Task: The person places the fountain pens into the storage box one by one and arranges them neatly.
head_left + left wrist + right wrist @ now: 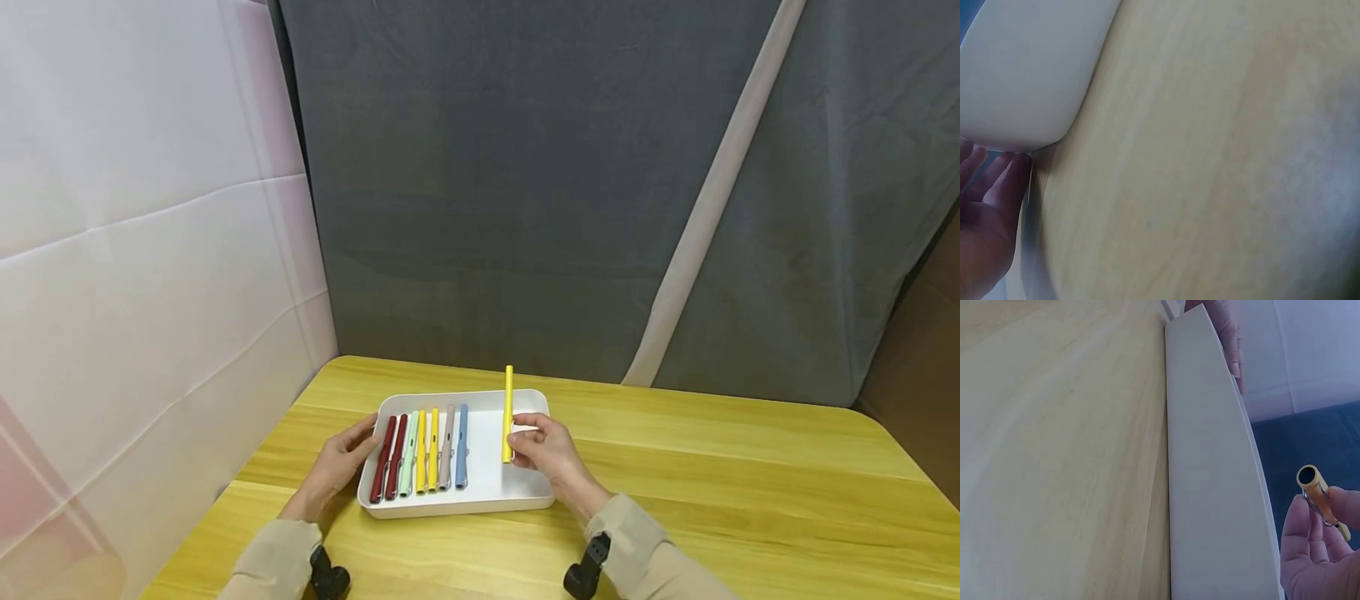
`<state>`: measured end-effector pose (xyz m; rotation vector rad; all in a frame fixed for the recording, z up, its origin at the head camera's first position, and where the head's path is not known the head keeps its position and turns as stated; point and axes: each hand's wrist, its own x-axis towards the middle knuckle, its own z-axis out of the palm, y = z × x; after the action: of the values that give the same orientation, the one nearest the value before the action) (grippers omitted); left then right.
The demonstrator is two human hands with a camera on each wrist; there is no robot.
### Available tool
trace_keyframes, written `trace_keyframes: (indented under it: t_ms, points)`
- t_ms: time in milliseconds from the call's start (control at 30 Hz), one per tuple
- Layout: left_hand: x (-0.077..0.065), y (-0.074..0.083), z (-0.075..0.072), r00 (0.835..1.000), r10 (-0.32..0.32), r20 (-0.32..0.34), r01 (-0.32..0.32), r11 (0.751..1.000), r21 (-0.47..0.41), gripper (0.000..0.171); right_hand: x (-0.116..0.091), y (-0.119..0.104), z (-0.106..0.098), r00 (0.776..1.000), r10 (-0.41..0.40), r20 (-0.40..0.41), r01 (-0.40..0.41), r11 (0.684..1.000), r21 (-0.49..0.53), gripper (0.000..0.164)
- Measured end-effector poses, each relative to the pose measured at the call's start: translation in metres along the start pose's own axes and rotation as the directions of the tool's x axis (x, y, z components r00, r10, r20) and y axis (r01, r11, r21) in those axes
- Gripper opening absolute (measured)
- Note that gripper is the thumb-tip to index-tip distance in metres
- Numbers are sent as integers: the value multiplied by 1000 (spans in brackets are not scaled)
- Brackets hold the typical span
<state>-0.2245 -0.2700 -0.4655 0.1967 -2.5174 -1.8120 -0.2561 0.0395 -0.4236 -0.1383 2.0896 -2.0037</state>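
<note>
In the head view a white tray (495, 500) holds a row of clip pens side by side in its left part. From the left come two dark red pens (392, 458), a mint green pen (408, 454), two yellow pens (422, 452), a greyish-pink pen (447, 447) and a blue pen (462, 447). My right hand (551, 454) pinches another yellow pen (508, 408) between thumb and fingers over the tray's right part. Its open round end and metal clip show in the right wrist view. My left hand (337, 467) grips the tray's left side, thumb at the rim.
The tray stands on a yellow wood-grain table (720, 483). Behind the table hangs a dark grey curtain (480, 183) with a pale strip (705, 217) slanting across it. A white cloth wall (150, 250) rises along the left side.
</note>
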Motion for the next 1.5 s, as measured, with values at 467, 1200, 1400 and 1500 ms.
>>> trace_keyframes:
  t_ms: [467,1200,1400,1500]
  points:
    - [1,-1,0,1000,4,-8,-4,1000,-8,51,2,-1,8,1000,-3,24,4,999,-40,34]
    - [1,-1,-1,1000,4,4,-4,1000,-18,51,5,4,20,997,41,67,-34,995,-89,31]
    - [1,0,-1,1000,-1,0,1,1000,-16,51,5,6,22,996,50,76,-42,993,-108,31]
    - [1,0,-1,1000,-2,0,2,1000,-22,51,5,8,23,995,55,80,-46,993,-112,30]
